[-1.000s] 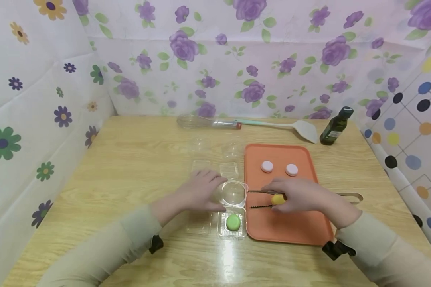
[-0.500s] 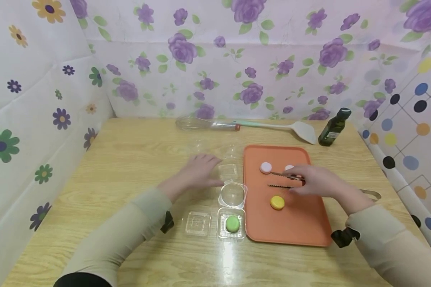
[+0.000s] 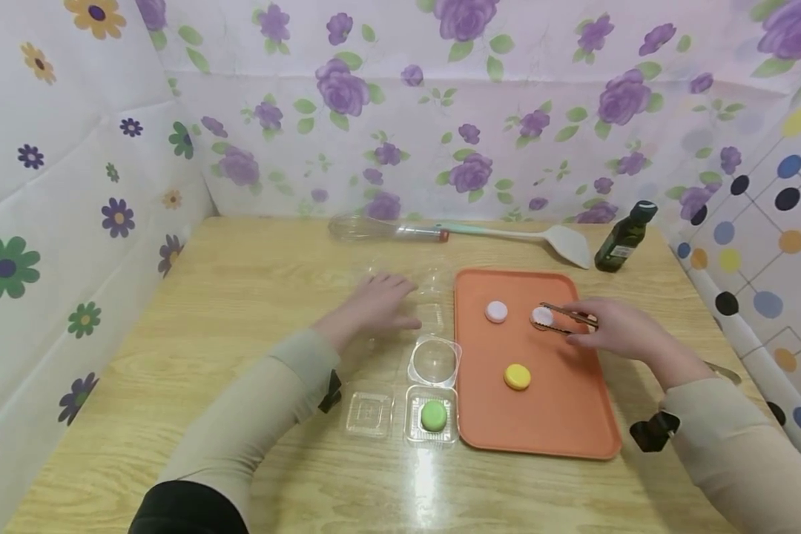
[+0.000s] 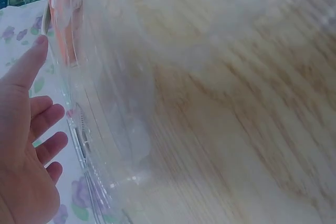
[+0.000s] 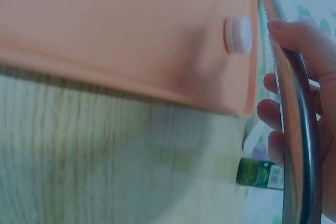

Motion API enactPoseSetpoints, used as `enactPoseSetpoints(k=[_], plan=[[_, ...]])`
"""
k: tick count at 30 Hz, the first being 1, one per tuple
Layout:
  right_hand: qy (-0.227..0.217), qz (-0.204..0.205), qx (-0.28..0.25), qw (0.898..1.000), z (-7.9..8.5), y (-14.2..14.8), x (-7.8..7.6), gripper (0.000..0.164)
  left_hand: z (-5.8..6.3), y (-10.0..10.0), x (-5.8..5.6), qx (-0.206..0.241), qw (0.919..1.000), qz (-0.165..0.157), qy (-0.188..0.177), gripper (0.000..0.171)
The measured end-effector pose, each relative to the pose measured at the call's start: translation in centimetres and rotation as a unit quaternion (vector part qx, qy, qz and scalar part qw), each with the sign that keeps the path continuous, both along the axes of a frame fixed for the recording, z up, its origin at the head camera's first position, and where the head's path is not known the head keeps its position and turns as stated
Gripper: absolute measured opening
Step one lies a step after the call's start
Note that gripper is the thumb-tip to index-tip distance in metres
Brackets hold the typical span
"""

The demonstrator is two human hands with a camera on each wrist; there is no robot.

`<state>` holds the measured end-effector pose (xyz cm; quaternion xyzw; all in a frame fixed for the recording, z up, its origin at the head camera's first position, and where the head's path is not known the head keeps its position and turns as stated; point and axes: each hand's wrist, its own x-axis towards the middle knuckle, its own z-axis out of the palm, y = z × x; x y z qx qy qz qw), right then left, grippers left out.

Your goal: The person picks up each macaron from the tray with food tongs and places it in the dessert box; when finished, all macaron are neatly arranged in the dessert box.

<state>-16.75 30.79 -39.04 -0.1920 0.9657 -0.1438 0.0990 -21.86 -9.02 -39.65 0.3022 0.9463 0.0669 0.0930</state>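
My right hand (image 3: pixel 617 330) grips metal tongs (image 5: pixel 299 114) with serrated edges. Their tips lie to either side of the right pale pink macaron (image 3: pixel 542 317) in the head view; the right wrist view shows them raised above it. Another pale pink macaron (image 3: pixel 497 311) and a yellow macaron (image 3: pixel 517 377) sit on the orange tray (image 3: pixel 494 423). A green macaron (image 3: pixel 434 415) rests in a clear plastic box base (image 3: pixel 410 432), its round-domed lid (image 3: pixel 434 362) folded back behind. My left hand (image 3: pixel 377 304), fingers relaxed and holding nothing, hovers over further clear boxes, partly hiding them.
Left of the green macaron's box lies another clear base (image 3: pixel 369 414). Along the back of the table are a whisk (image 3: pixel 387 230) and a white spatula (image 3: pixel 564 243) with a green handle. A dark green bottle (image 3: pixel 619 241) stands behind the tray's right corner.
My right hand has carried the tongs away from the yellow macaron, back and right to the right pale pink one. The yellow macaron stays on the tray. My left hand has shifted slightly back.
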Motion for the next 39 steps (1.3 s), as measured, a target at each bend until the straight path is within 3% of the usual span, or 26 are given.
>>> enactPoseSetpoints(k=[10, 22, 30, 39], plan=[[-0.010, -0.016, 0.018, 1.000, -0.8, 0.6, -0.7, 0.063, -1.0, 0.3, -0.7, -0.008, 0.9998, 0.014, -0.008, 0.079], [-0.014, -0.016, 0.022, 1.000, -1.1, 0.3, -0.8, 0.059, -0.7, 0.4, -0.5, -0.015, 0.9998, -0.005, -0.009, 0.080], [-0.009, -0.016, 0.019, 1.000, -0.6, 0.0, -0.7, 0.055, -0.9, 0.5, -0.7, -0.014, 0.9997, -0.018, -0.005, 0.076], [0.023, 0.001, 0.003, 1.000, 0.4, -1.0, -1.4, 0.048, -0.7, 0.6, -0.8, -0.014, 0.9998, -0.008, -0.015, 0.073]])
